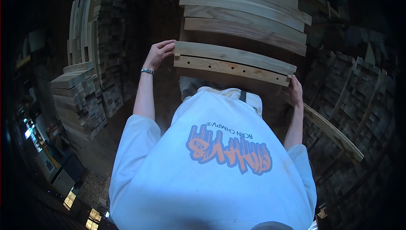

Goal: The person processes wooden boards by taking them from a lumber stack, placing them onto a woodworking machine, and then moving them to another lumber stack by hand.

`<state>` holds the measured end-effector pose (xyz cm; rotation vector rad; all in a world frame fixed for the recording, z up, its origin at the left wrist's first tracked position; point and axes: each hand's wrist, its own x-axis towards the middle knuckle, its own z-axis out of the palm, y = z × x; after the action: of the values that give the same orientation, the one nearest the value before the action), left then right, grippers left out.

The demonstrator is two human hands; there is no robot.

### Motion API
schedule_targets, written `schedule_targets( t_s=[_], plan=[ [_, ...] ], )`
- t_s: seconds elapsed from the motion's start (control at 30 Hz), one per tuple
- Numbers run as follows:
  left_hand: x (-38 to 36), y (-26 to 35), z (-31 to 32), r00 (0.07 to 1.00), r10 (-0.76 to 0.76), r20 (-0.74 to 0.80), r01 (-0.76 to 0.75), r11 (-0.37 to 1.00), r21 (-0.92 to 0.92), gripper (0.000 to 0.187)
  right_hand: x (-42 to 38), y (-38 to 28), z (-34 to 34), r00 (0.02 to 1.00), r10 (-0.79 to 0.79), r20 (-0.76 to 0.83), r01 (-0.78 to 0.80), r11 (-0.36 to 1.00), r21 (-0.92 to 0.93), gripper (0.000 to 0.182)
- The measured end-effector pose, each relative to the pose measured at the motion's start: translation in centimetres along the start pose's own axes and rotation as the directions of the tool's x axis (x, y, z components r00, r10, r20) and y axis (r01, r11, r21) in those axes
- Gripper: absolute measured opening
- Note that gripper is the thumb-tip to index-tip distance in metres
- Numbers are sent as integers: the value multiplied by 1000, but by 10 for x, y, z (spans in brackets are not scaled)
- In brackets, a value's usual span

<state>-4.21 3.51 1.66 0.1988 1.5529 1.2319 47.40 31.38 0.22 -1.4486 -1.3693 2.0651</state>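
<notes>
A pale wooden board (237,56) lies crosswise in front of my body. Along its near side runs a wooden strip with several dark holes (226,67), with a narrow dark gap between the two. My left hand (160,52), a metal-banded watch on its wrist, is closed with fingertips and thumb at the board's left end. At the opposite end my right hand (296,91) grips the end of the strip, where it meets the board; its fingertips are partly hidden. Some sawdust lies on the strip.
Beyond the board, several more planks (245,12) lie side by side on a work surface. Tall stacks of cut timber (110,40) stand to the left, and more stacked wood (363,90) to the right. A long plank (332,130) slants by my right arm.
</notes>
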Motion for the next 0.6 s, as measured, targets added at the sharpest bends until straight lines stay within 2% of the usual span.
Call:
schedule_targets(
  t_s=[0.03, 0.1, 0.13, 0.17, 0.2, 0.23, 0.27, 0.3, 0.33, 0.37, 0.4, 0.43, 0.5, 0.57, 0.6],
  plan=[
    [2, -1, -1, 999, -7, 44, 8, 1000, -12, 39, 1, -9, -2, 1000, -5, -3, 4, 1000, -7, 44],
    [6, -1, -4, 995, -28, 97, 34, 998, -61, 43, 10, -29, -5, 956, 252, 151, -286, 916, 282, 47],
    [8, 2, -4, 988, -49, 146, 64, 993, -101, 47, 23, -37, -5, 958, 244, 152, -279, 919, 280, 47],
    [14, 4, -2, 988, -41, 147, 57, 993, -101, 47, 41, -45, -3, 988, 149, -30, -137, 959, 249, 49],
    [22, 8, 1, 997, -66, 32, 67, 997, -33, 50, 59, -52, -1, 978, 42, -206, -2, 981, 194, 51],
    [28, 14, 7, 993, -82, -87, 85, 996, 35, 52, 69, -62, 4, 927, -72, -368, 124, 985, 119, 53],
    [34, 18, 17, 988, 9, -157, 1, 998, 64, 49, 74, -71, 10, 928, -75, -365, 128, 984, 123, 53],
    [37, 25, 27, 987, 15, -158, -4, 998, 68, 49, 75, -87, 23, 927, -187, -326, 116, 968, -224, 54],
    [40, 33, 35, 971, 125, -206, -57, 949, 309, 48, 76, -96, 31, 926, -280, -253, 103, 833, -544, 54],
    [42, 38, 42, 943, 241, -228, -87, 843, 530, 46, 77, -96, 32, 926, -284, -249, 109, 832, -544, 54],
    [42, 36, 47, 906, 313, -286, -72, 777, 625, 40, 77, -94, 30, 936, -272, -222, 112, 831, -544, 53],
    [43, 33, 45, 901, 319, -294, -71, 777, 625, 40, 77, -91, 30, 946, -260, -194, 117, 832, -543, 52],
    [39, 20, 37, 875, 334, -352, -178, 896, 408, 37, 75, -82, 26, 961, -208, -182, 95, 868, -487, 53],
    [32, 14, 29, 890, 302, -341, -163, 910, 381, 35, 71, -71, 19, 967, -190, -172, 115, 921, -371, 52],
    [27, 8, 27, 916, 249, -314, -158, 945, 286, 35, 66, -74, 17, 986, -130, -108, 90, 944, -316, 49]
  ],
)
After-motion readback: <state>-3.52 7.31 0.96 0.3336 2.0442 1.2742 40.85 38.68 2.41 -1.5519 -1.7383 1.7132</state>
